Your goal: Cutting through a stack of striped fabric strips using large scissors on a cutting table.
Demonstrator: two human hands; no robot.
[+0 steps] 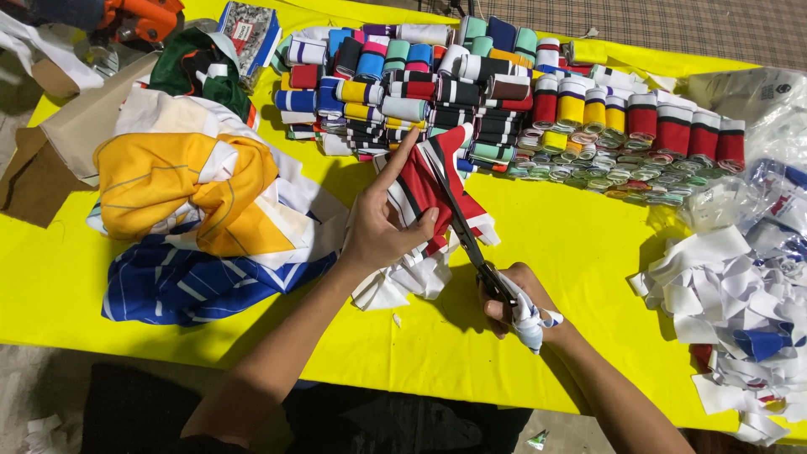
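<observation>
Yellow cloth covers the table (pixel 572 252) under my hands. My left hand (pixel 380 227) pinches a red, white and black striped fabric piece (pixel 420 189) between thumb and fingers, its index finger pointing up along the piece's edge. My right hand (pixel 514 298) is closed around the handles of dark scissors (pixel 461 225); a white cloth strip wrapped over the fingers hides the handles, so I cannot make out how they sit in the grip. The blades run up across the striped piece, and I cannot tell how far apart they are. White offcuts (pixel 403 282) lie just below my left hand, partly hidden by it. To the left sits a heap of yellow, white and blue garments (pixel 193 210). Along the far edge, rows of rolled striped ribbing (pixel 521 109) are stacked close together. At the right, white fabric scraps (pixel 740 311) pile up, cut off by the frame edge, beside crumpled clear plastic bags (pixel 748 109).
</observation>
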